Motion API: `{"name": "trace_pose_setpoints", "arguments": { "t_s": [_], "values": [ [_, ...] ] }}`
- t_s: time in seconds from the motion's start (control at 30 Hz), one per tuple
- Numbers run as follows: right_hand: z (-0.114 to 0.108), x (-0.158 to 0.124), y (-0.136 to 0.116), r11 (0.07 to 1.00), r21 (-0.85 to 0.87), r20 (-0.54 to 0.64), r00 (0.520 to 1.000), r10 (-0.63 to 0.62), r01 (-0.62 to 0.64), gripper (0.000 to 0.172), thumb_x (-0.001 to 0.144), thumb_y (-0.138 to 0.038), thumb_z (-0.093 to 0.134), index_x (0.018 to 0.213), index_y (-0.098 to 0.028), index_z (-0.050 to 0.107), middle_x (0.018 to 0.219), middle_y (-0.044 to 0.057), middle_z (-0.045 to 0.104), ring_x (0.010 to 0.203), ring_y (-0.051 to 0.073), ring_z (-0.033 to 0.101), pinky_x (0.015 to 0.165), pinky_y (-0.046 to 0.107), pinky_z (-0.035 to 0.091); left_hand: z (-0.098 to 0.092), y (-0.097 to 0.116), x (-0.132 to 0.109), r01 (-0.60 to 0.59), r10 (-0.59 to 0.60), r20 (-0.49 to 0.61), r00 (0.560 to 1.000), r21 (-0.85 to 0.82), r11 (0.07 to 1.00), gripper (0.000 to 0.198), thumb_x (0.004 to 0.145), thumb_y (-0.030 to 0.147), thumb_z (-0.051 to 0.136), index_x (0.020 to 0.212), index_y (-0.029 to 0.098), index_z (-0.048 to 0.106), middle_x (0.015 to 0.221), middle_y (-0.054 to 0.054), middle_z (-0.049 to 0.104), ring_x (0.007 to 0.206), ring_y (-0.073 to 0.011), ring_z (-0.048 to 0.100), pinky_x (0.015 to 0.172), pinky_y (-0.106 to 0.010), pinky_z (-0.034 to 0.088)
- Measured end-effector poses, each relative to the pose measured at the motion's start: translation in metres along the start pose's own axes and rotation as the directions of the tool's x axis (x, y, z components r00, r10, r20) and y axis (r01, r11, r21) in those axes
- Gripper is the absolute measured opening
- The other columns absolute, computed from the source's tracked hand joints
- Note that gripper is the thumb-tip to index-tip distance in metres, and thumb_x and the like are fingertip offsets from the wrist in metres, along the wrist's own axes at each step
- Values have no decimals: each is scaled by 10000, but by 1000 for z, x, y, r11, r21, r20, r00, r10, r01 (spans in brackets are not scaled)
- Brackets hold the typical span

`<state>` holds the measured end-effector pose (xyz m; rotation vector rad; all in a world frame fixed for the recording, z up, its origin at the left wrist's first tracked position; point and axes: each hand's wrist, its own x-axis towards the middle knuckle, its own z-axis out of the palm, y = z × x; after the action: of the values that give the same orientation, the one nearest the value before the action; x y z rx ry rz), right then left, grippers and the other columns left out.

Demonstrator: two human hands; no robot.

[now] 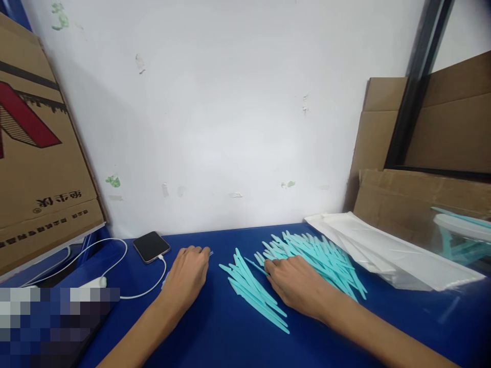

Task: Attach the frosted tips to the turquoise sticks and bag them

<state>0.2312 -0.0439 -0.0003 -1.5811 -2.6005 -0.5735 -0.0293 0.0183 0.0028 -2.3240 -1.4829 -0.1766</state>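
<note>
Many thin turquoise sticks (326, 260) lie in a large heap on the blue table (215, 327). A smaller fanned group of the same sticks (255, 294) lies to its left. Between the two, my right hand (297, 283) is closed at the left edge of the heap, its fingers round one turquoise stick (255, 265) whose end points up and left. My left hand (187, 271) rests on the table left of the small group, fingers curled down; a bit of something clear shows by its fingertips, too small to name.
A phone (152, 247) with a white cable (163, 266) lies left of my left hand. White plastic bags (391, 250) lie at the right. Cardboard (429, 194) stands at the right, a printed box (42, 153) at the left. A white wall (230, 112) is behind.
</note>
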Motion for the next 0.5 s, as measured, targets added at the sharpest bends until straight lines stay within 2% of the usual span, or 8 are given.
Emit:
{"name": "trace_pose_setpoints", "arguments": {
  "t_s": [0.07, 0.17, 0.3, 0.4, 0.5],
  "values": [
    [1, 0, -1, 1000, -6, -8, 1000, -5, 5, 156, 972, -204, 481, 869, -163, 592, 732, 61, 675, 533, 186, 608, 475, 327, 182, 1, 2, 0, -46, 42, -62, 997, -67, 997, 316, 993, 136, 359, 1118, 174, 646, 970, -105, 680, 939, -263, 622, 816, -371, 420],
    [1, 2, 1, 1000, -2, -55, 998, -9, 8, 166, 979, -199, 483, 854, -165, 587, 797, 79, 676, 617, 191, 633, 480, 328, 207, 4, 4, -1, -132, 106, -157, 982, -166, 977, 311, 1004, 161, 366, 1140, 194, 643, 973, -88, 638, 891, -247, 584, 785, -363, 417],
    [1, 5, 8, 999, 2, -160, 987, 35, -35, 114, 985, -154, 484, 898, -177, 554, 842, 79, 673, 789, 217, 654, 494, 306, 225, 6, 4, -3, -208, 174, -214, 961, -149, 967, 303, 997, 141, 382, 1098, 230, 654, 979, -67, 618, 845, -226, 550, 745, -347, 400],
    [-1, 5, 13, 996, 44, -171, 981, 86, -79, 65, 984, -124, 477, 981, -176, 517, 784, 55, 682, 720, 197, 655, 493, 288, 211, 7, 3, -4, -230, 195, -229, 954, -133, 964, 311, 992, 114, 383, 1099, 228, 652, 995, -66, 632, 846, -222, 550, 761, -356, 400],
    [-6, 4, 14, 995, 98, -165, 985, 52, -36, 104, 969, -94, 476, 994, -189, 510, 769, 26, 692, 633, 156, 635, 494, 290, 179, 8, 1, -3, -233, 191, -241, 952, -161, 959, 308, 997, 119, 385, 1106, 225, 653, 1001, -63, 654, 841, -213, 563, 779, -358, 410]
  ]
}}
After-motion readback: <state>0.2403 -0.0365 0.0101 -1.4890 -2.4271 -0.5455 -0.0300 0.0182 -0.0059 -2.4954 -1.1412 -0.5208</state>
